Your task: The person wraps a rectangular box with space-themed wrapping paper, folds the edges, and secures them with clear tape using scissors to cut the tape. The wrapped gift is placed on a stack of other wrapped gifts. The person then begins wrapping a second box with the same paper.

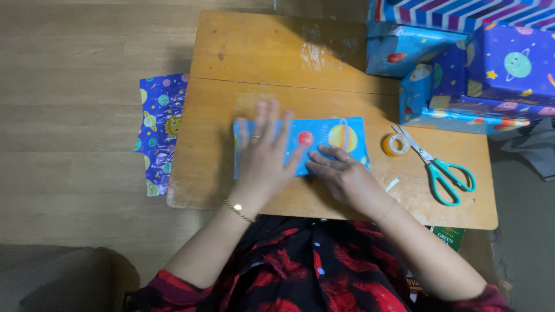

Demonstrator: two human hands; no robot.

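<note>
The blue wrapped parcel point(324, 141) lies flat at the middle of the wooden table point(260, 58), its long axis running left to right. We press our left hand point(263, 159), fingers spread, flat on its left half; our right hand point(344, 176) rests with loosely curled fingers on its near edge, gripping nothing.

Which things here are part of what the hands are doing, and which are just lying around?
In use: left hand and right hand, both pressed flat on the blue planet-print parcel; tape roll and scissors close by.

Lying about: wrapped boxes stacked at the table's corner, purple wrapping sheet hanging off the table.
</note>
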